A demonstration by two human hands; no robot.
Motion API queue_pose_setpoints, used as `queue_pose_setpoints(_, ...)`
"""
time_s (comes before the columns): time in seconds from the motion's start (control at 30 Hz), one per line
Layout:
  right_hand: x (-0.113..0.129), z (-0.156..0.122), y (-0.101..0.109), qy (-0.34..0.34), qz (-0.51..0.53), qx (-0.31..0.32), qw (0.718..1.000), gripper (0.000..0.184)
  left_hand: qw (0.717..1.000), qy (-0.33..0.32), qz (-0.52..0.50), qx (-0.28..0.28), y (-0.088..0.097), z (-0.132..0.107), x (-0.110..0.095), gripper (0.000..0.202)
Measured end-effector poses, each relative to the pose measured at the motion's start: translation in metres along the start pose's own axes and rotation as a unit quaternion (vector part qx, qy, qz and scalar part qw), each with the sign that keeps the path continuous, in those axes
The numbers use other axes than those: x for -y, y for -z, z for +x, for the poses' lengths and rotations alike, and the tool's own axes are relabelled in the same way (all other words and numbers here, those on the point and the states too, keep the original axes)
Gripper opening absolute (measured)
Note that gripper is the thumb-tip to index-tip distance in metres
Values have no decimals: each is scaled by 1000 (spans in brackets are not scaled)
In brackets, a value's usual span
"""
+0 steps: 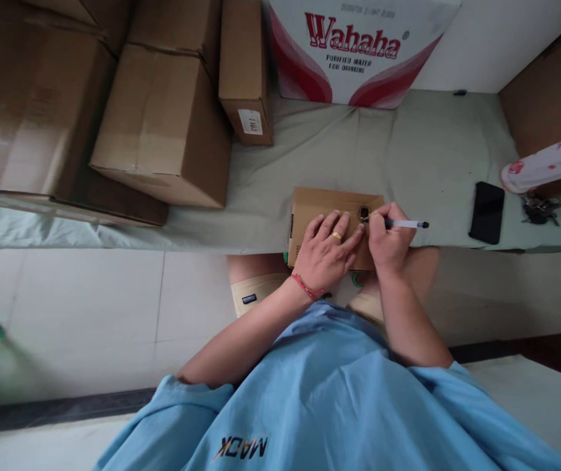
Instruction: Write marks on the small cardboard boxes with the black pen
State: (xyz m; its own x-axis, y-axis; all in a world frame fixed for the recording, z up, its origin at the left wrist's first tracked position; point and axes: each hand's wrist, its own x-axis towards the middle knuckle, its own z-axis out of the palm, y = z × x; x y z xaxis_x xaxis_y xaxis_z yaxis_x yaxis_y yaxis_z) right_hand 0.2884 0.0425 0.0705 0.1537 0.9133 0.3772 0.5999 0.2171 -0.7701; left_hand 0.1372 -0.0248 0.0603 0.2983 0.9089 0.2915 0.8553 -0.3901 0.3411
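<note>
A small flat cardboard box point(317, 201) lies at the front edge of the table, partly overhanging it. My left hand point(326, 245) rests flat on top of the box with its fingers spread. A pen point(405, 224) with a pale barrel and dark end is gripped in my right hand point(389, 239). Its tip meets the box near the right side, beside a small dark round mark point(363, 212) ringed by a drawn circle. Whether that mark is a hole or ink, I cannot tell. My left index fingertip lies close to the pen tip.
Large cardboard boxes point(162, 124) stand at the left, with a narrow box point(243, 78) beside them. A Wahaha water carton point(353, 78) is at the back. On the right lie a black phone point(487, 212), keys point(541, 210) and a flower-patterned cloth point(550, 160). The table edge runs before me.
</note>
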Motion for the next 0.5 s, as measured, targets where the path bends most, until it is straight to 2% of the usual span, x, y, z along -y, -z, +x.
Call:
queue_pose_setpoints(0.17, -2, -2, -1, 0, 32, 6, 999, 14, 1000, -6, 12, -3, 0, -1, 0, 50)
queue_pose_setpoints(0.3, -9, -3, -2, -29, 84, -44, 995, 14, 1000, -6, 15, 2, 2, 0, 0, 50)
queue_pose_setpoints(0.4, -24, 0, 4, -45, 92, -84, 991, 24, 1000, 0, 17, 9, 5, 3, 0, 49)
queue_pose_setpoints(0.5, -50, 11, 20, -40, 36, -79, 995, 31, 1000, 4, 23, 15, 7, 7, 0, 48)
